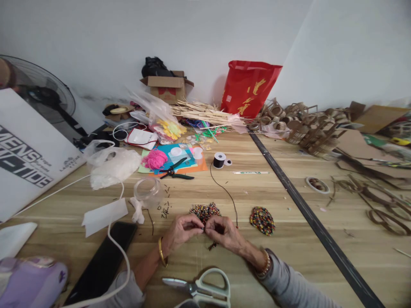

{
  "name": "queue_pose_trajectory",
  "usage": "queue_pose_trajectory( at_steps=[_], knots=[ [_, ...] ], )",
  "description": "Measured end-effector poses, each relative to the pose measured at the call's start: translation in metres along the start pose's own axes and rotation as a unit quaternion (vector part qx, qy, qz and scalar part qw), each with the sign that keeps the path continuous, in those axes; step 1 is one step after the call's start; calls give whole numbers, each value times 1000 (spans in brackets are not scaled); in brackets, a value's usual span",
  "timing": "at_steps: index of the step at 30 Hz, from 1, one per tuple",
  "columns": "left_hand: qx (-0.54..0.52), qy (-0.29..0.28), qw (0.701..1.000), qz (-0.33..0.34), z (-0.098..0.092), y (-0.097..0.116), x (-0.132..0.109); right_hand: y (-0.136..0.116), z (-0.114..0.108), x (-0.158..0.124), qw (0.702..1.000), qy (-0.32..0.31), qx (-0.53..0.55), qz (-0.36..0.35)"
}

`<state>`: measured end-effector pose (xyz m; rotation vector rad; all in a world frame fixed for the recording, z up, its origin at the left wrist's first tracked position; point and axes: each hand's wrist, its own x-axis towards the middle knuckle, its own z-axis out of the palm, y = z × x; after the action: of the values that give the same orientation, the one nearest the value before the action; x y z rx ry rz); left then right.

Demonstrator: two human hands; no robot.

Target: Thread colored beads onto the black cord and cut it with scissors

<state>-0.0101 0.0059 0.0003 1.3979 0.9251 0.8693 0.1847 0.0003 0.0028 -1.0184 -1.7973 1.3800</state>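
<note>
A bunched string of multicoloured beads (205, 209) lies on the table just beyond my two hands. My left hand (184, 231) pinches at its near edge, thumb against forefinger. Right beside it my right hand (224, 231) is also closed in a pinch, and the fingertips nearly meet. Both seem to grip the bead string; the exact spot is small and partly covered by fingers. A short dark beaded end (212, 246) pokes out below my right hand. To the right rests a second coil of colourful beads (262, 220). Open-bladed scissors (205, 288) lie nearest me.
A spool of black cord (219, 160) trails a line toward the beads. Pliers (176, 171), pink yarn (155, 159) and a clear jar (147, 190) stand left, near short dark cord bits (165, 209). A black phone-like slab (102, 261) and white cable lie nearer. Small woven baskets (316, 137) crowd the back right.
</note>
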Motion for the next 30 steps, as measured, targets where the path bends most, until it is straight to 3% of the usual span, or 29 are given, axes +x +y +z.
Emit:
queue_pose_trajectory(
  at_steps=[30],
  knots=[
    [-18, 25, 999, -21, -1, 2, 0, -3, -1, -1, 1000, 12, 13, -13]
  ],
)
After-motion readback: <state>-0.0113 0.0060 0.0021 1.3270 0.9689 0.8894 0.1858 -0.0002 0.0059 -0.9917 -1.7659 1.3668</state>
